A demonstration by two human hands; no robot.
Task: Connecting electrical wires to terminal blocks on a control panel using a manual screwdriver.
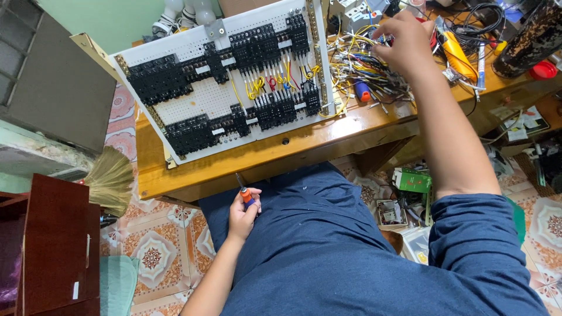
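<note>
A: Wires (pixel 363 70) in a loose tangle lie on the bench near its far edge, just right of the white board (pixel 225 82) that leans up off the near edge. The right hand (pixel 404 44) has its fingers pressed together, pinching into the top of the tangle; which strand it has, I cannot tell.

B: And the left hand (pixel 243 213)?

A: Down below the near edge, over the lap, its grip wrapped around a screwdriver (pixel 246 193), tip pointing up at the bench.

B: How best to handle the pick?

A: My judgement: pull one strand straight up and slowly, so the loops beside it do not drag along. Watch the yellow jumpers (pixel 254 88) already seated between the black relay sockets (pixel 175 76). Keeping the screwdriver low keeps it clear of the board.
</note>
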